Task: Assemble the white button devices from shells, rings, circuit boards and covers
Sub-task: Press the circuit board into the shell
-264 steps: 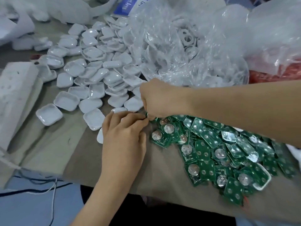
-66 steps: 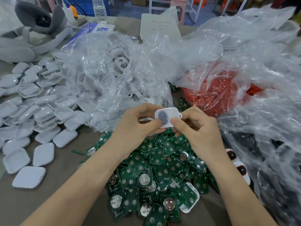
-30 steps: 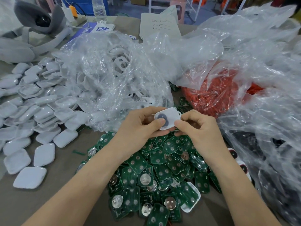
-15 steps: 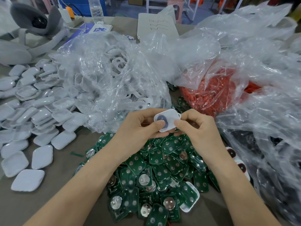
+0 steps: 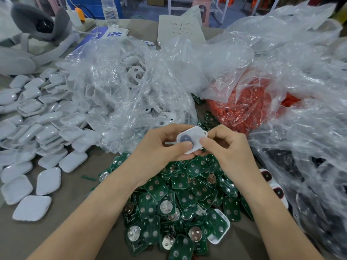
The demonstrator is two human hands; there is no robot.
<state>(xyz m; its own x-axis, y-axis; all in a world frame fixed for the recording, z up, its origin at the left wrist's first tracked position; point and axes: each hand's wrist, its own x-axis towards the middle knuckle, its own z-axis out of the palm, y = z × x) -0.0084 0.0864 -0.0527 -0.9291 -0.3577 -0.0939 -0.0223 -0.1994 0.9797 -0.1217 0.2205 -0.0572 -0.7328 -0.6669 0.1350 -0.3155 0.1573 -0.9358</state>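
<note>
Little white plastic shells lie well to the left of the fingers. The left hand pinches a small white square button device with a dark round middle. The right hand pinches its other side. Green flat circuit boards lie piled under the fingers.

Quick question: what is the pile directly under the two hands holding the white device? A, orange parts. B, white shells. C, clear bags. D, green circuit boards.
D: the green circuit boards lie heaped right beneath the left hand and right hand, which pinch the white button device between them; the white shells sit off to the left.
</note>
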